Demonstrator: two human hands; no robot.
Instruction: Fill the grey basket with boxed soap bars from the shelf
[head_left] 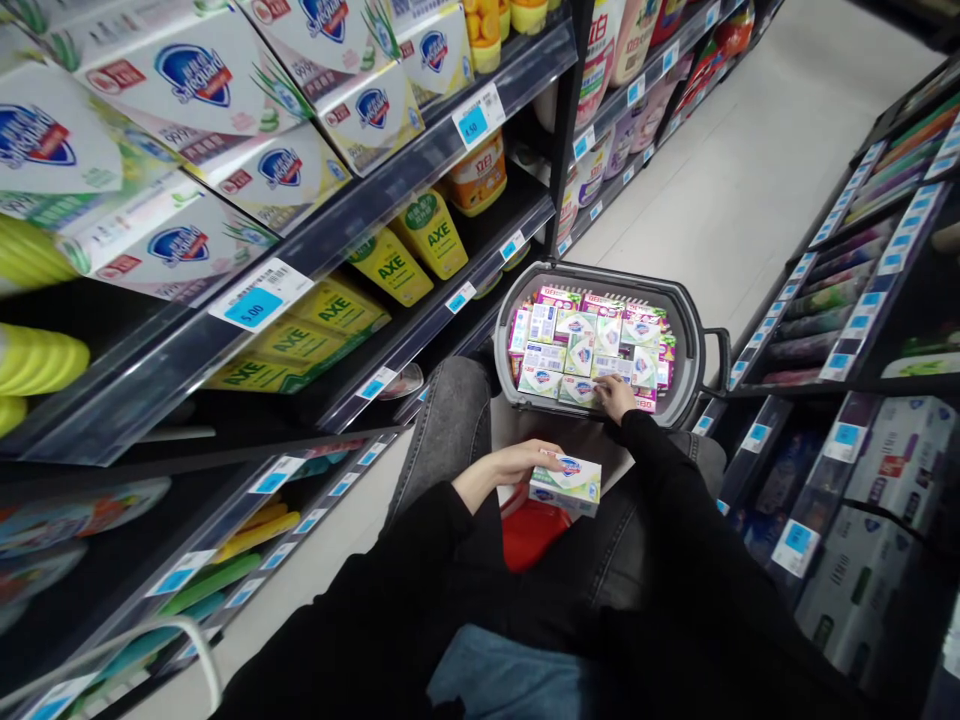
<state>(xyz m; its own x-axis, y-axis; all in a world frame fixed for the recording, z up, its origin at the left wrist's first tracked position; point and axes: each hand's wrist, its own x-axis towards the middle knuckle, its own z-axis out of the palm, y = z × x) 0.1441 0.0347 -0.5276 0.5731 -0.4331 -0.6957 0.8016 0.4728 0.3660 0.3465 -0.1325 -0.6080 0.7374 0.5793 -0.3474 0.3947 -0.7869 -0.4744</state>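
Observation:
My left hand point(511, 463) holds a white, yellow and green Safeguard soap box point(574, 482) above my lap, with the thumb on its top. My right hand point(616, 396) reaches into a grey shopping basket point(679, 350). Its fingers are bent against the end of a soap box point(576, 389) in the near row, and the fingertips are partly hidden. Several more soap boxes lie packed together in the basket, some flat and some turned crosswise. Under them, pink and purple packs point(559, 297) show round the edges.
At left, a shelf carries stacked Safeguard boxes point(193, 75), with yellow AXE bottles point(429, 234) below. A lower shelf point(821, 440) of packs runs along the right. The basket's handle point(721, 360) sticks out at its right. Something red point(531, 530) lies between my legs.

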